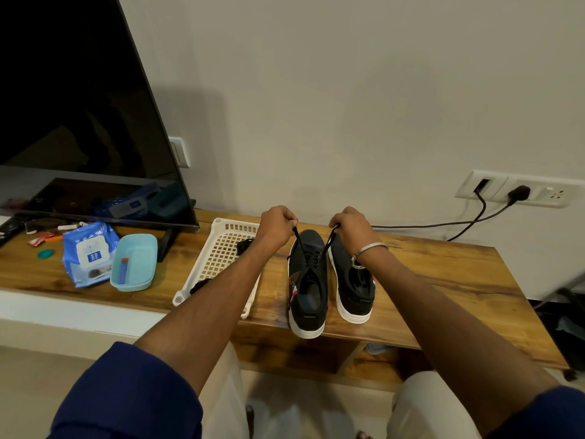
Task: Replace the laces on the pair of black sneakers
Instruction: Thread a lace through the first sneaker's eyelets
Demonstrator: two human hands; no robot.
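Both hands are up over the bench, the left hand (276,224) and right hand (349,225) each pinching an end of the lace (329,240) threaded in the left shoe (306,280). Uneven pulling could slip one end out or tip the shoe against its partner (351,280).

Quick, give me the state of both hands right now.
Left hand: closed, pinching one end of the black lace on the left sneaker.
Right hand: closed, pinching the other lace end.
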